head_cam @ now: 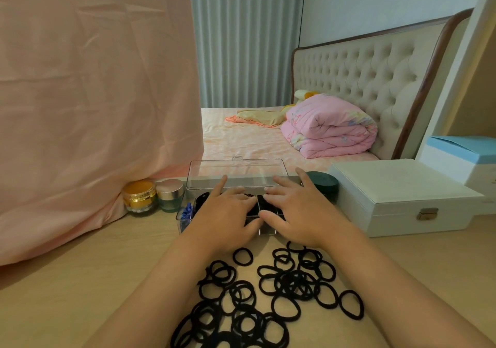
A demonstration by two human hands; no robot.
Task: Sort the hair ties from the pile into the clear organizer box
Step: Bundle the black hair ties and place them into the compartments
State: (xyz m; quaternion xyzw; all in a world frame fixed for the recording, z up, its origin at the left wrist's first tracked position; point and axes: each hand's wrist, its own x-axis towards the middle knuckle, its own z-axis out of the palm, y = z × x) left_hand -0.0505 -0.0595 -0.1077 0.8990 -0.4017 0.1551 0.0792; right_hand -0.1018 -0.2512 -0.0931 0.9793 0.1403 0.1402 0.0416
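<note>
A pile of black hair ties (271,294) lies spread on the wooden table in front of me. Beyond it stands the clear organizer box (185,217) with its lid (236,172) raised upright. Black ties fill some compartments, and blue ties (187,210) sit in the left end. My left hand (225,217) lies flat over the box's left and middle compartments, index finger stretched toward the lid. Beside it, my right hand (298,210) rests flat over the right compartments with fingers spread. Both hands press down on ties inside; the box's contents under them are hidden.
A gold-lidded jar (139,196) and a silver-lidded jar (170,194) stand left of the box, against a hanging pink cloth (94,92). A dark green jar (322,182) and a white latched case (397,200) stand to the right. A bed lies beyond the table.
</note>
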